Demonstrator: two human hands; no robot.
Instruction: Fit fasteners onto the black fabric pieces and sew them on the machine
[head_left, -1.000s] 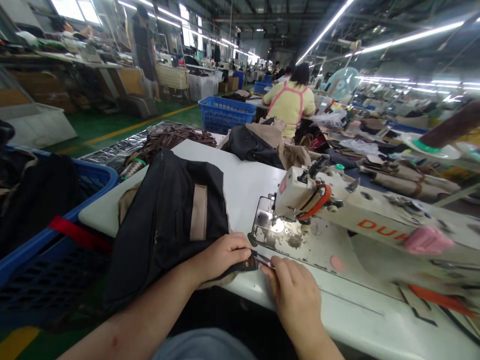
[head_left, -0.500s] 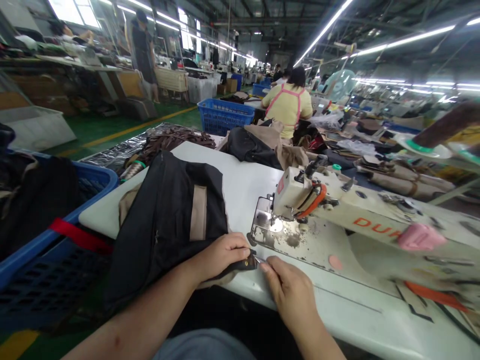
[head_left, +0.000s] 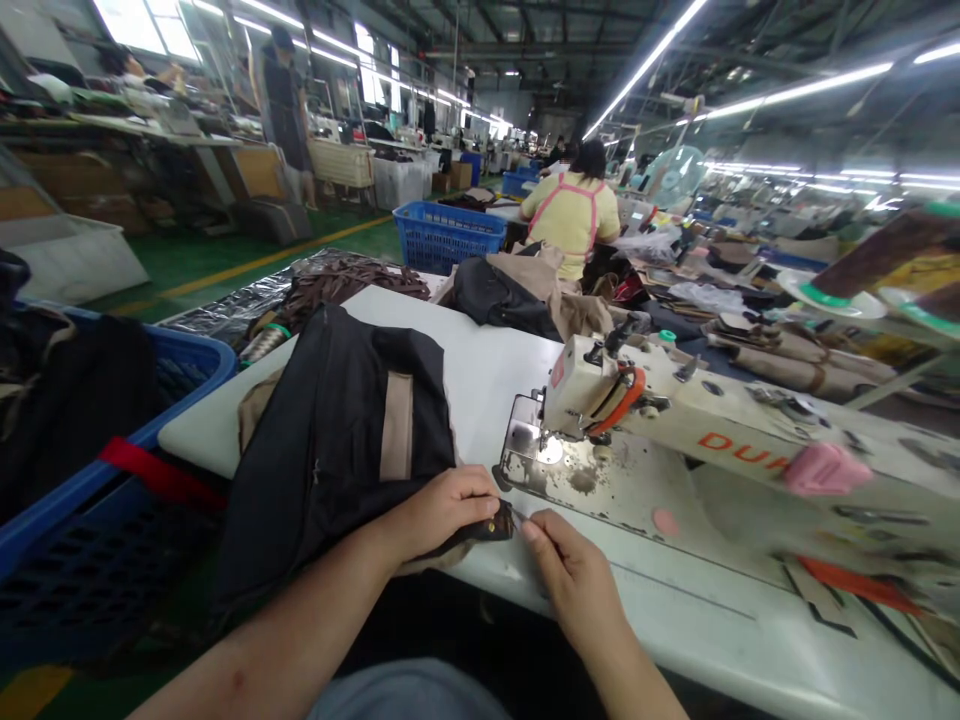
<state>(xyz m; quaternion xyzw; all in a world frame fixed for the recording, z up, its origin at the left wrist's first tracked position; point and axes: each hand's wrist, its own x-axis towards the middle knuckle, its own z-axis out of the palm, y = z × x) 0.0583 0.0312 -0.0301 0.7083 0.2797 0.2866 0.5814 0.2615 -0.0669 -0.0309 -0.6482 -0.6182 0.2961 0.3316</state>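
"How far along is the piece?"

"Partly made, I'd judge. The black fabric piece (head_left: 352, 400) lies spread on the white surface (head_left: 487, 365), left of the sewing machine (head_left: 675, 420), and its tan strip (head_left: 396, 428) seems already fixed on. A small gold stud (head_left: 492, 525) sits at its dark end (head_left: 505, 522), so that looks done too."

"And what's left?"

"That end, it seems: both hands are at it, so I wouldn't call it finished. It lies near the metal needle plate (head_left: 525, 445), just off its near corner. I can't make out any stitching there."

"How are the hands set?"

"The left hand (head_left: 454, 505) comes in from the lower left, forearm slanting across the fabric, palm down. Its grip is closed, thumb and fingers pinching the dark end. The right hand (head_left: 574, 570) reaches up from the lower right, knuckles outward; thumb and forefinger press together on a slim tool (head_left: 520, 518)."

"What sort of tool?"

"Can't tell; the fingers cover most of it. Only a thin tip shows, pointing at the end of the fabric."
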